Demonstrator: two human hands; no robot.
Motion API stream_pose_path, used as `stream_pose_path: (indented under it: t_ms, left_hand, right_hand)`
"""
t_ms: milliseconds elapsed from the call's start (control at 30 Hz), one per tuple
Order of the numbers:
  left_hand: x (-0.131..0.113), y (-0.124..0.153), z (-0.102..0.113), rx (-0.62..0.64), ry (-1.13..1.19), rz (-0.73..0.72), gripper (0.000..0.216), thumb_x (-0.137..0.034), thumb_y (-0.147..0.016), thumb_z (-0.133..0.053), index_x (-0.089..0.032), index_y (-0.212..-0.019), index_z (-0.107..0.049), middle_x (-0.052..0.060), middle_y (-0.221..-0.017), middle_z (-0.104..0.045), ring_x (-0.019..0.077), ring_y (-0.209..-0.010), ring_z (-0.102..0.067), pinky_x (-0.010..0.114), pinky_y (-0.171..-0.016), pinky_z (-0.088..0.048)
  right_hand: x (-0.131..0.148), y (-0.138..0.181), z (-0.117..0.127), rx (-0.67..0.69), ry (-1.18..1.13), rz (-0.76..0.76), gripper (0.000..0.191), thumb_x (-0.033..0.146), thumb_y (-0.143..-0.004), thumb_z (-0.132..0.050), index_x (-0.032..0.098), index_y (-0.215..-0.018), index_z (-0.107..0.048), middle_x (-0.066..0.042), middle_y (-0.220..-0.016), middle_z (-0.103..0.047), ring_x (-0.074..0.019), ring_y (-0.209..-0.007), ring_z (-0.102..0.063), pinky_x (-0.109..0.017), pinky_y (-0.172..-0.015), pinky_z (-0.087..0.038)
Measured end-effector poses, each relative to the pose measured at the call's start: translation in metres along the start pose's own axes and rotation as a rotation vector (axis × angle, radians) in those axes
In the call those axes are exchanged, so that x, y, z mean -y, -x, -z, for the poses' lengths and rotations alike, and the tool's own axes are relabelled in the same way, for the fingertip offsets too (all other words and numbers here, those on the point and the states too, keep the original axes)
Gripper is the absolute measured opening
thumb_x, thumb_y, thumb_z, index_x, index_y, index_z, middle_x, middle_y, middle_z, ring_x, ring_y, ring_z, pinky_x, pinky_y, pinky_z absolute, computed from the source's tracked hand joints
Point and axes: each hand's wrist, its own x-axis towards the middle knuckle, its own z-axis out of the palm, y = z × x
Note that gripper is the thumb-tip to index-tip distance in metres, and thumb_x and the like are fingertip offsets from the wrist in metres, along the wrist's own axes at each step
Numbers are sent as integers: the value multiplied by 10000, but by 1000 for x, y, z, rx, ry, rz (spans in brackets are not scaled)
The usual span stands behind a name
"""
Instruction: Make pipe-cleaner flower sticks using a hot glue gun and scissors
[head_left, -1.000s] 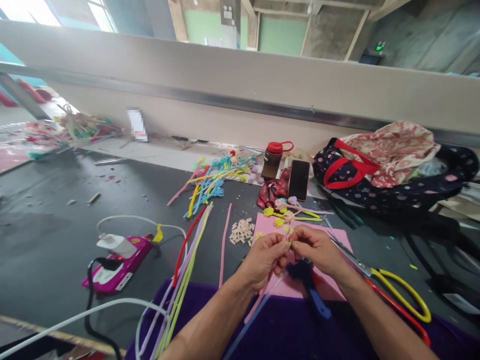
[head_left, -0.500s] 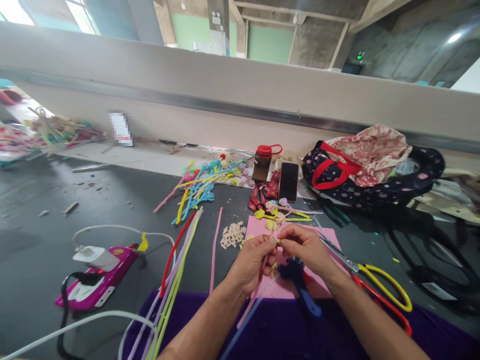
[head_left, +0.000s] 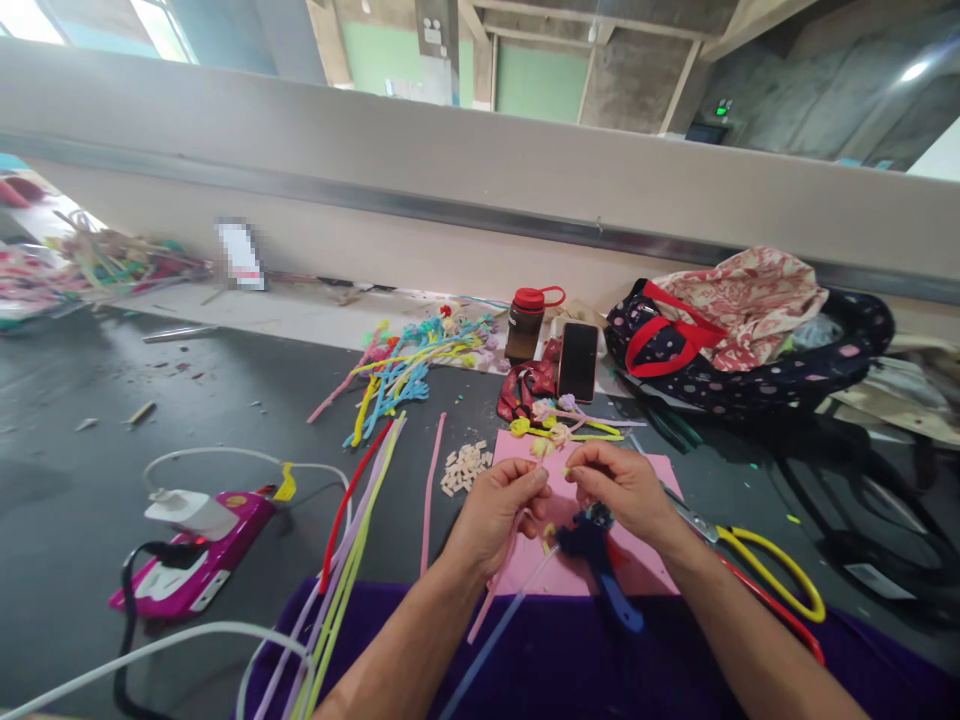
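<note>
My left hand [head_left: 504,515] pinches a pink fuzzy stem [head_left: 489,600] that hangs down toward the table's near edge. My right hand [head_left: 621,490] is a short way to its right, thumb and fingers pinched on a small yellow-green piece [head_left: 568,471]. Both hands are above a pink mat [head_left: 540,580]. Between my wrists lies a blue glue gun [head_left: 592,550], with a translucent glue stick [head_left: 491,635] slanting out of it toward me. Just beyond my fingers are small fuzzy flowers [head_left: 561,434] on yellow and pink stems.
Wooden pegs [head_left: 465,468] are heaped left of the mat, beside loose coloured stems [head_left: 360,520]. Yellow-handled scissors [head_left: 772,570] lie at right. A power strip [head_left: 217,560] with cables is at left. Behind stand a bottle [head_left: 525,330], a phone [head_left: 577,365] and a cloth bag [head_left: 720,385].
My hands have moved apart: they met at the fingertips before, and now a gap shows between them. The small yellow-green piece has gone rightward with my right hand.
</note>
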Motion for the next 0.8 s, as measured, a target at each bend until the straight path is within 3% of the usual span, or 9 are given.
stream_pose_path:
  t_ms: [533, 800]
  left_hand:
    - [2, 0, 0, 68, 11, 59, 234, -326, -695, -690, -112, -666, -597, 4, -573, -588, 43, -380, -459, 149, -328, -357]
    - [2, 1, -1, 95, 10, 83, 231, -303, -755, -616, -126, -617, -564, -27, -444, -506, 39, -320, -401, 147, -316, -290]
  right_hand:
    - [5, 3, -4, 47, 255, 163, 103, 169, -830, -512, 190, -787, -603, 7, -708, -593, -121, -616, -531, -224, -572, -406]
    - [4, 4, -6, 57, 190, 130, 104, 182, -830, -512, 191, -807, -613, 2, -724, -601, -119, -619, -547, -223, -577, -440]
